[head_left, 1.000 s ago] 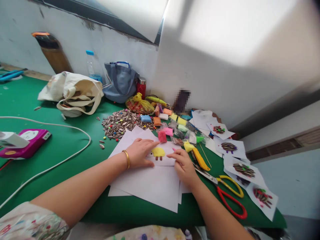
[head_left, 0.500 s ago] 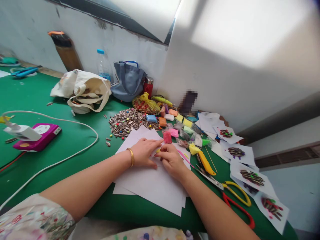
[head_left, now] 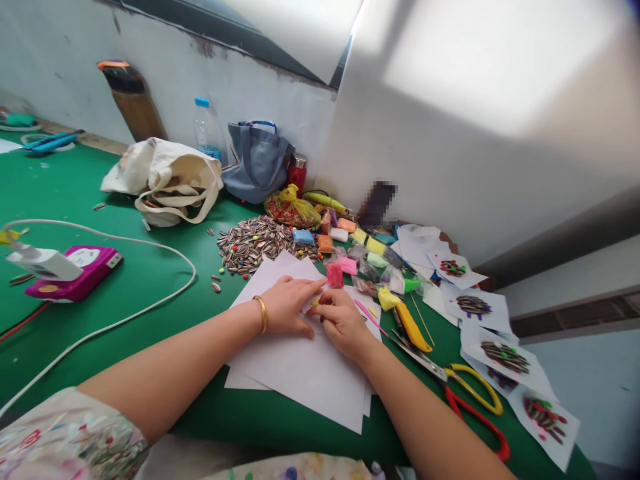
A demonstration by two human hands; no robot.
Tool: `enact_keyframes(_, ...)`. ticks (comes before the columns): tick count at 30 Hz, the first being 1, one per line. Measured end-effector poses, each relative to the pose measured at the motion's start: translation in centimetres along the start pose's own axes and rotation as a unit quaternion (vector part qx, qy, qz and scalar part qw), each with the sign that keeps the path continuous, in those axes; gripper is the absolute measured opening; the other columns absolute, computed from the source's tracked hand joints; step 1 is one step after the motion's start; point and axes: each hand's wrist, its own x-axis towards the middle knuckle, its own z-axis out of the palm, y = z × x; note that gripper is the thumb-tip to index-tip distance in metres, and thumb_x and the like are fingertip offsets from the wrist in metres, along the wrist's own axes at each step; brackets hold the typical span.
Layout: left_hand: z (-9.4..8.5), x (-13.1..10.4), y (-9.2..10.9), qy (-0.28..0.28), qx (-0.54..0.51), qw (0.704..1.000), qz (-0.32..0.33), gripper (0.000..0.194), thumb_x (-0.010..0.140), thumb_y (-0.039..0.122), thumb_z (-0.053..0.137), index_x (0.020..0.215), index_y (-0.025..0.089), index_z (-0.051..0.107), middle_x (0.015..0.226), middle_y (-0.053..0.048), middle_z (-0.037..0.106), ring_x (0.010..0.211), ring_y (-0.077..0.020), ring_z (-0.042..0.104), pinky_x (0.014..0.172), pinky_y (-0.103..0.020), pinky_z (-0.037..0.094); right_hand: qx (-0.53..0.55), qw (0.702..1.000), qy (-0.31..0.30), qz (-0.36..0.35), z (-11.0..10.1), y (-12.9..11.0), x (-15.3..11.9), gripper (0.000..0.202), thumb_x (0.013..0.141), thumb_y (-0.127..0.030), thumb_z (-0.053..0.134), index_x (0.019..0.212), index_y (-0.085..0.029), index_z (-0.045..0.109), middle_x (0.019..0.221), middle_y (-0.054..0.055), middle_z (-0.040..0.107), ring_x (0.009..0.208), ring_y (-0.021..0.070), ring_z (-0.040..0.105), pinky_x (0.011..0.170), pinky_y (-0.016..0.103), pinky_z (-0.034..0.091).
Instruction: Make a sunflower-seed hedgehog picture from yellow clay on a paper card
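White paper sheets [head_left: 315, 383] lie stacked on the green table in front of me. My left hand [head_left: 289, 307], with a gold bangle at the wrist, rests flat on the top sheet, fingers stretched out and thumb apart. Beside it my right hand [head_left: 346, 325] has its fingers bent in a pinch at a small piece of yellow clay [head_left: 315, 303] on the paper. The fingers partly cover that piece. A red clay block [head_left: 335, 275] sits just beyond the fingertips. Right of my right hand lies a pink modelling tool [head_left: 371, 318].
Scissors [head_left: 447, 373] and a yellow utility knife [head_left: 413, 327] lie at the right, near cards with seed pictures [head_left: 505, 356]. Behind the paper are sunflower seeds [head_left: 257, 243] and clay packets [head_left: 325, 244]. A white cable [head_left: 150, 245] loops on the left.
Both hands stay at the same spot on the paper. The right fingertips have shifted only very slightly around the yellow clay.
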Motion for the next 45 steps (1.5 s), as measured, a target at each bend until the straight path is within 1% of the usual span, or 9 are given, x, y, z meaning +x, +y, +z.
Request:
enact_keyframes(9, -0.17, 0.03, 0.12, -0.008, 0.011, 1.000, -0.002, 0.110, 0.061, 0.057, 0.077, 0.150, 0.027, 0.017, 0.145, -0.012, 0.047, 0.132, -0.0309, 0.043, 0.104, -0.044, 0.027, -0.013, 1.000, -0.007, 0.006, -0.01, -0.18, -0.04, 0.035, 0.081, -0.006, 0.053, 0.101, -0.027, 0.073, 0.099, 0.005, 0.057, 0.097, 0.0212, 0.051, 0.088, 0.039, 0.044)
enact_keyframes(16, -0.17, 0.03, 0.13, -0.006, 0.001, 1.000, -0.003, 0.105, 0.065, 0.058, 0.073, 0.150, 0.026, 0.018, 0.144, -0.013, 0.047, 0.132, -0.0304, 0.043, 0.104, -0.044, 0.026, 0.012, 0.999, 0.032, 0.021, -0.22, -0.01, -0.21, 0.036, 0.082, -0.006, 0.051, 0.102, -0.026, 0.073, 0.099, 0.006, 0.057, 0.098, 0.0206, 0.052, 0.088, 0.038, 0.045)
enact_keyframes(21, -0.45, 0.02, 0.38, -0.008, 0.002, 1.000, -0.010, 0.107, 0.063, 0.057, 0.076, 0.149, 0.027, 0.020, 0.143, -0.012, 0.049, 0.132, -0.0312, 0.044, 0.104, -0.044, 0.027, -0.026, 0.999, 0.012, -0.013, -0.25, -0.16, -0.29, 0.037, 0.082, -0.008, 0.054, 0.105, -0.029, 0.073, 0.103, 0.006, 0.057, 0.100, 0.0214, 0.052, 0.090, 0.040, 0.044)
enact_keyframes(25, -0.46, 0.02, 0.32, -0.010, 0.003, 1.000, -0.007, 0.108, 0.061, 0.056, 0.077, 0.149, 0.026, 0.021, 0.143, -0.012, 0.049, 0.131, -0.0314, 0.044, 0.104, -0.044, 0.028, -0.056, 0.998, -0.004, -0.025, -0.17, -0.29, -0.32, 0.034, 0.082, -0.009, 0.056, 0.103, -0.030, 0.073, 0.104, 0.005, 0.058, 0.101, 0.0213, 0.052, 0.091, 0.039, 0.042)
enact_keyframes(32, -0.01, 0.03, -0.03, 0.000, 0.001, 1.000, -0.001, 0.110, 0.060, 0.058, 0.077, 0.149, 0.026, 0.020, 0.145, -0.012, 0.047, 0.132, -0.0308, 0.043, 0.104, -0.045, 0.027, -0.038, 0.999, 0.018, 0.004, -0.24, 0.08, -0.57, 0.038, 0.082, -0.007, 0.054, 0.107, -0.029, 0.072, 0.104, 0.006, 0.058, 0.101, 0.0220, 0.052, 0.091, 0.040, 0.043)
enact_keyframes(40, -0.32, 0.00, 0.19, -0.002, 0.005, 1.000, -0.001, 0.109, 0.061, 0.057, 0.077, 0.149, 0.026, 0.021, 0.144, -0.012, 0.048, 0.132, -0.0310, 0.043, 0.104, -0.044, 0.027, -0.053, 0.999, -0.007, 0.000, -0.16, -0.20, -0.47, 0.034, 0.082, -0.009, 0.056, 0.105, -0.029, 0.073, 0.107, 0.006, 0.058, 0.102, 0.0220, 0.051, 0.092, 0.041, 0.041)
enact_keyframes(45, -0.33, 0.04, 0.14, -0.006, 0.007, 1.000, 0.001, 0.111, 0.060, 0.056, 0.078, 0.149, 0.025, 0.019, 0.145, -0.012, 0.047, 0.132, -0.0307, 0.044, 0.104, -0.045, 0.027, -0.048, 0.999, -0.006, -0.002, -0.18, -0.23, -0.39, 0.036, 0.082, -0.008, 0.056, 0.106, -0.029, 0.073, 0.107, 0.006, 0.058, 0.102, 0.0217, 0.050, 0.091, 0.040, 0.041)
